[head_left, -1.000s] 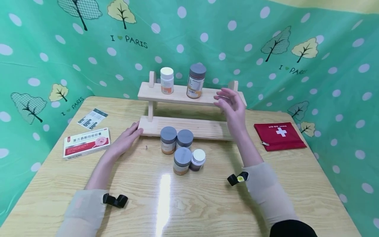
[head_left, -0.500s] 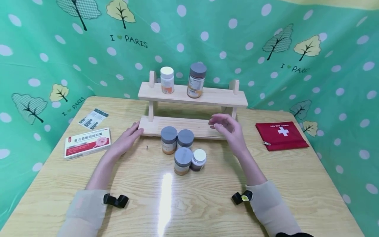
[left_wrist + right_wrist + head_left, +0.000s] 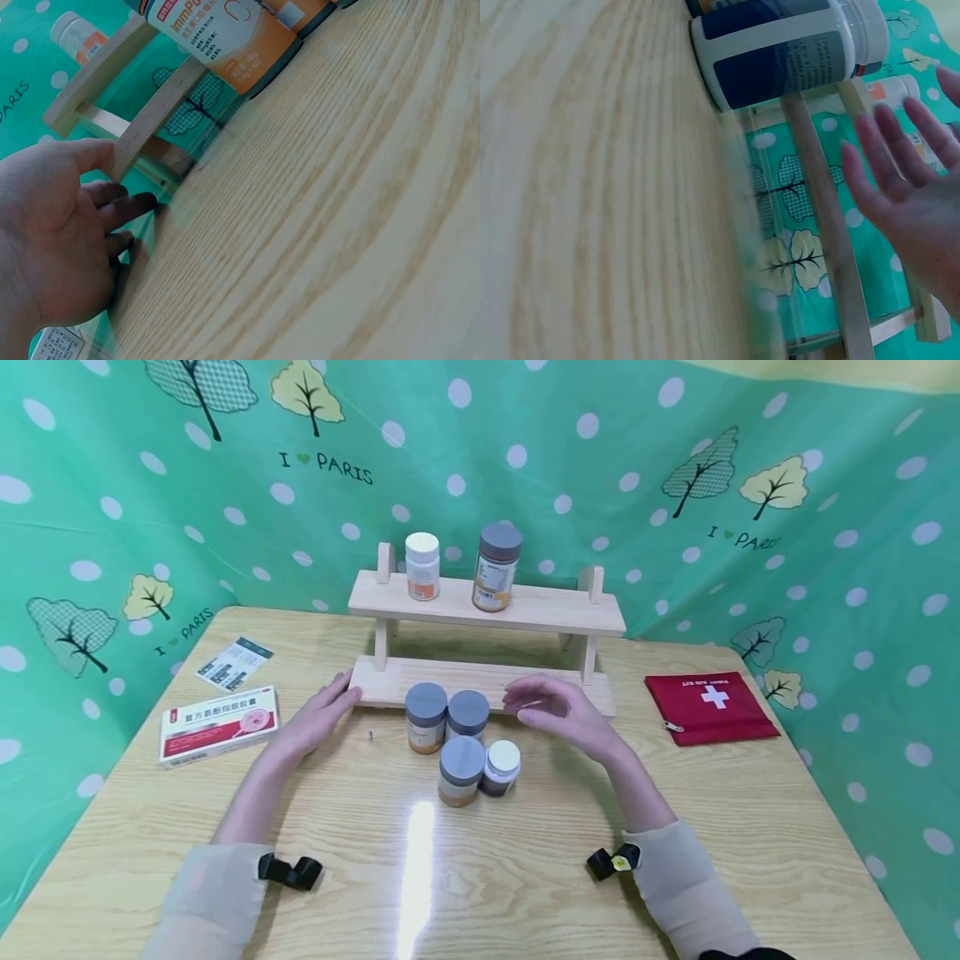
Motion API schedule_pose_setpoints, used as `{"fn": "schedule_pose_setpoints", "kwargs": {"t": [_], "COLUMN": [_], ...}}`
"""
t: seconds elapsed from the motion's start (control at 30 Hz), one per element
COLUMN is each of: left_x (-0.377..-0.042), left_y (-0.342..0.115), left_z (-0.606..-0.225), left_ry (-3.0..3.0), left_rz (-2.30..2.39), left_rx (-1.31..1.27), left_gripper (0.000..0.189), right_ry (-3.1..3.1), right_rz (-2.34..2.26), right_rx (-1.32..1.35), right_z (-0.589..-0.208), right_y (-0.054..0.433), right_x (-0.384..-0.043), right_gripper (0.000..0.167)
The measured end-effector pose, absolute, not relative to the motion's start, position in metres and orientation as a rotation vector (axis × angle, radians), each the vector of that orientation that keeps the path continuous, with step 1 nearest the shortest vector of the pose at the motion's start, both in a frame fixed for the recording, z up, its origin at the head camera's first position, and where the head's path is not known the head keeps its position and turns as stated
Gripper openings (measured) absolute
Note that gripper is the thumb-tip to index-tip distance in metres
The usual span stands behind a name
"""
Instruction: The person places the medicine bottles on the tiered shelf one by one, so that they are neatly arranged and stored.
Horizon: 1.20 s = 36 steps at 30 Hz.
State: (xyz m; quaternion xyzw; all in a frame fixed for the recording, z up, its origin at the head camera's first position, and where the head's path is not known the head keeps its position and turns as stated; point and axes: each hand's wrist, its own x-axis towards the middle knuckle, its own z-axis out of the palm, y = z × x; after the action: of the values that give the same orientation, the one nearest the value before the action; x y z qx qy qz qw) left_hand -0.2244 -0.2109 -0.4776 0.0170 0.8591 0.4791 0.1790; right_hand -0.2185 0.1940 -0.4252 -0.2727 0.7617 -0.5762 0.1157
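My left hand (image 3: 318,720) rests against the left end of the wooden two-tier shelf (image 3: 405,681); in the left wrist view its thumb touches the lower board's end. My right hand (image 3: 558,710), holding nothing, hovers at the front of the lower board with fingers loosely bent. Just left of it stands a grey-lidded bottle (image 3: 468,710), beside another grey-lidded bottle (image 3: 426,714). Nearer me are a third grey-lidded bottle (image 3: 461,768) and a white-capped bottle (image 3: 502,767). On the upper board stand a white bottle (image 3: 423,566) and a taller brown bottle (image 3: 497,568) with a grey lid.
A medicine box (image 3: 220,724) and a blister pack (image 3: 235,662) lie on the left of the wooden table (image 3: 322,910). To the right is a red first aid pouch (image 3: 708,706). A green dotted cloth (image 3: 517,410) hangs behind the shelf.
My right hand has come down from the right end of the upper board and moved left toward the bottles in front of the shelf. My left hand has stayed at the shelf's left end.
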Motion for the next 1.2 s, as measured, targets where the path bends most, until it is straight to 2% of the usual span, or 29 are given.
{"fn": "schedule_pose_setpoints", "kwargs": {"t": [0.7,1.2], "left_x": [-0.225,-0.224], "left_y": [-0.212,-0.211], "left_z": [-0.476,-0.478], "left_ry": [2.427,2.426], "left_rz": [1.355,1.361], "left_rx": [0.06,0.066], "left_gripper": [0.08,0.081], "right_ry": [2.127,2.149], "right_rz": [-1.117,-1.082], "right_rx": [-0.983,-0.975], "right_z": [-0.431,-0.437], "right_y": [0.186,0.184], "right_x": [-0.214,-0.214], "right_gripper": [0.045,0.044]}}
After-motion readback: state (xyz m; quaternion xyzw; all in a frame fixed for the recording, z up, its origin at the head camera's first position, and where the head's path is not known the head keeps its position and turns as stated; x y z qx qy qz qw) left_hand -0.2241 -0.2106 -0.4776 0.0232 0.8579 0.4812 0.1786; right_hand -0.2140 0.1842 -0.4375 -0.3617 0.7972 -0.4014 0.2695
